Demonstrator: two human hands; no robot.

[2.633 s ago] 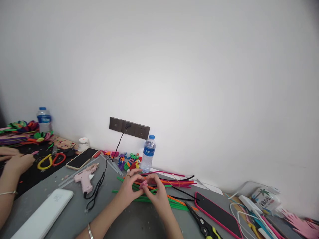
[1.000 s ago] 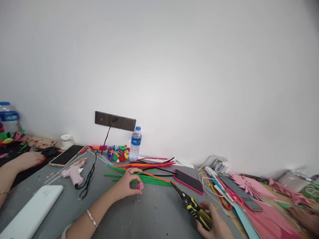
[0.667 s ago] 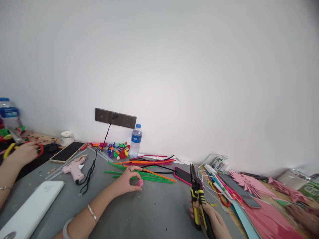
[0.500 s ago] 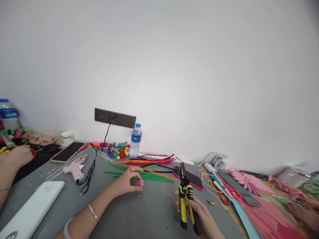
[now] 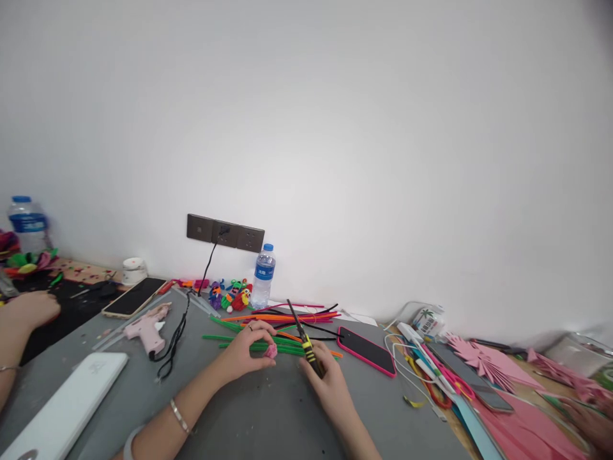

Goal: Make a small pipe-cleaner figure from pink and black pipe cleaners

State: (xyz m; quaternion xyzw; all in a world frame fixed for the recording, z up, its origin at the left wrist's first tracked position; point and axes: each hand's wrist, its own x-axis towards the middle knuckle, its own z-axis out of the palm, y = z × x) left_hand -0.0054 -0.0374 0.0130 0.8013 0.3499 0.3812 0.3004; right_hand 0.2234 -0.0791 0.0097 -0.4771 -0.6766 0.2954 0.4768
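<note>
Between the thumb and fingertips of my left hand (image 5: 249,351) is a small pink rolled piece (image 5: 271,351), held just above the grey table mat (image 5: 268,415). My right hand (image 5: 326,377) is closed round the yellow-and-black handles of the pliers-like cutters (image 5: 306,345). Their dark narrow blades point up and away to the left, seen edge-on, so I cannot tell whether the jaws are apart. Behind both hands lie green pipe cleaners (image 5: 287,349), with orange, red and black ones past them.
On the left lie a pink glue gun (image 5: 146,333), a white power bank-like slab (image 5: 67,409) and a phone (image 5: 135,297). A water bottle (image 5: 263,278) stands at the wall. Right are a pink-cased phone (image 5: 366,351), cables and pink paper (image 5: 522,415). Other people's hands (image 5: 31,313) are at both sides.
My right hand has moved left and away from me with the cutters, which have turned edge-on and now point up-left beside my left hand. The left hand still pinches the pink piece.
</note>
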